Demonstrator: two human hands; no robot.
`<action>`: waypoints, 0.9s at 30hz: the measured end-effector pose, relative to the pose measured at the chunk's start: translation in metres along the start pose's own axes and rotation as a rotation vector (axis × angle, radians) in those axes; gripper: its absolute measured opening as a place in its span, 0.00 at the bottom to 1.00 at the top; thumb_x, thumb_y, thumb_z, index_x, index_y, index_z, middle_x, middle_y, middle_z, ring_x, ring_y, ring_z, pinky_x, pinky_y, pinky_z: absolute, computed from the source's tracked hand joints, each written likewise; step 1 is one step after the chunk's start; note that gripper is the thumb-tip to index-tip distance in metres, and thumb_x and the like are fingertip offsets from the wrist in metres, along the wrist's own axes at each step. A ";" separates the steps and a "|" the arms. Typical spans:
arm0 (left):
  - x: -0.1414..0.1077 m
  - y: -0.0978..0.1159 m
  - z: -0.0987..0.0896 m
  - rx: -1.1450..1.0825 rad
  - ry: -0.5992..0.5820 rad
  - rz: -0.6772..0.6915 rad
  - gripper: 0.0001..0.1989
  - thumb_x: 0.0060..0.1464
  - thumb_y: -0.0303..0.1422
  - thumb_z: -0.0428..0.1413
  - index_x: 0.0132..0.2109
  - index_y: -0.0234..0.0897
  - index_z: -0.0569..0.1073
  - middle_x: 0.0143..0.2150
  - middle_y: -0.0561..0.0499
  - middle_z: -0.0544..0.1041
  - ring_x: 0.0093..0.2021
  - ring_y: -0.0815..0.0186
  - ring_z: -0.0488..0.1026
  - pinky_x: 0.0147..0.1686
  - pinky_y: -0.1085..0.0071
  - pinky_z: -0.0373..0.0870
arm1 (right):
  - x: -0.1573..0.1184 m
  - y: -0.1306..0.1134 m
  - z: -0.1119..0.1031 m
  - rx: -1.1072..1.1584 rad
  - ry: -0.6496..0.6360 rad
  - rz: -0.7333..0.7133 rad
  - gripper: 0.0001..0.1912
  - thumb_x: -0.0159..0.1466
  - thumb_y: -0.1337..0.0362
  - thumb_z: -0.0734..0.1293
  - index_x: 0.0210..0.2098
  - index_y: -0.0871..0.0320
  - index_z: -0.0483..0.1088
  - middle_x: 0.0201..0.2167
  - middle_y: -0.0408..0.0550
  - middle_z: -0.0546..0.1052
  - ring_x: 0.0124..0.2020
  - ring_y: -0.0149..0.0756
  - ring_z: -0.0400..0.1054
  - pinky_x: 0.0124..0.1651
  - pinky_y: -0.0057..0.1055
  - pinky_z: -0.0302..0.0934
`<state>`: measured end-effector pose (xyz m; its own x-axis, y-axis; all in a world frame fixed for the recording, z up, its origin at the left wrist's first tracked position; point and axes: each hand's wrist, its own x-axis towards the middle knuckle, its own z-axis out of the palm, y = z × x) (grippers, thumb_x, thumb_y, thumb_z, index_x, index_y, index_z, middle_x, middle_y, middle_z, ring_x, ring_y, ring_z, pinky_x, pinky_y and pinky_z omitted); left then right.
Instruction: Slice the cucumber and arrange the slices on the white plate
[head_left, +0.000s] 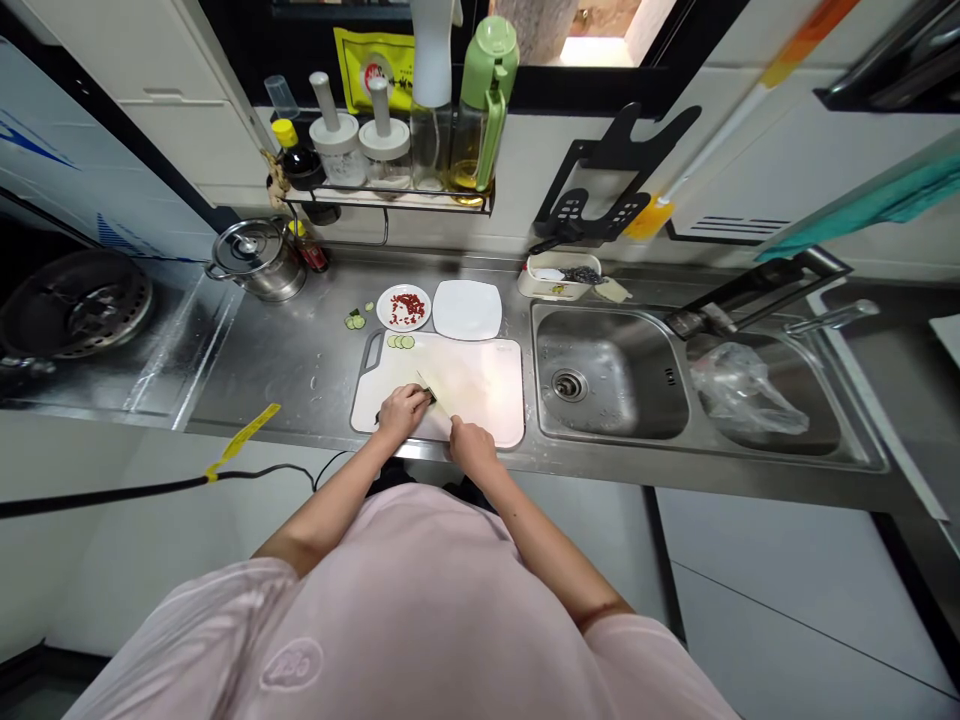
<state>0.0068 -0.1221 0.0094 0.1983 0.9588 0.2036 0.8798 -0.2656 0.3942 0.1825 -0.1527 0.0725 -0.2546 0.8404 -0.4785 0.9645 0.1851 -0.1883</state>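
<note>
Knife blade [442, 403] within cutting board's [495, 385] edges

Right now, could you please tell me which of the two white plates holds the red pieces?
The round plate, on the left behind the cutting board: chopped red pieces lie on it, while the squarish plate to its right shows none.

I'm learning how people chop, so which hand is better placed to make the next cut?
Probably the right hand: it holds the knife, with the blade close to the dark green vegetable. The left hand seems busy steadying that vegetable on the white cutting board.
</note>
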 end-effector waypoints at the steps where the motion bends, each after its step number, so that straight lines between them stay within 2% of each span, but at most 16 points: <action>1: 0.000 0.000 0.000 0.001 -0.002 0.000 0.12 0.61 0.38 0.49 0.42 0.45 0.77 0.42 0.51 0.75 0.41 0.67 0.69 0.40 0.70 0.64 | 0.001 0.000 0.000 0.003 0.004 0.000 0.12 0.68 0.69 0.52 0.46 0.58 0.63 0.35 0.54 0.76 0.38 0.41 0.72 0.37 0.31 0.58; 17: -0.001 0.001 0.000 0.022 0.006 0.034 0.11 0.61 0.37 0.49 0.42 0.45 0.77 0.43 0.50 0.75 0.41 0.66 0.69 0.40 0.70 0.65 | 0.017 -0.005 -0.008 0.038 -0.016 -0.021 0.15 0.69 0.69 0.50 0.49 0.60 0.63 0.39 0.56 0.75 0.42 0.41 0.71 0.41 0.31 0.59; 27: -0.001 0.003 -0.002 0.015 -0.018 0.025 0.12 0.61 0.37 0.48 0.41 0.44 0.77 0.43 0.50 0.74 0.41 0.66 0.68 0.40 0.70 0.65 | 0.009 0.002 -0.004 0.038 -0.040 -0.011 0.13 0.68 0.67 0.52 0.47 0.59 0.64 0.38 0.55 0.76 0.41 0.41 0.72 0.38 0.30 0.58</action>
<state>0.0079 -0.1237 0.0123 0.2280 0.9535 0.1970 0.8807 -0.2883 0.3759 0.1821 -0.1432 0.0711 -0.2681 0.8173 -0.5101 0.9586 0.1738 -0.2253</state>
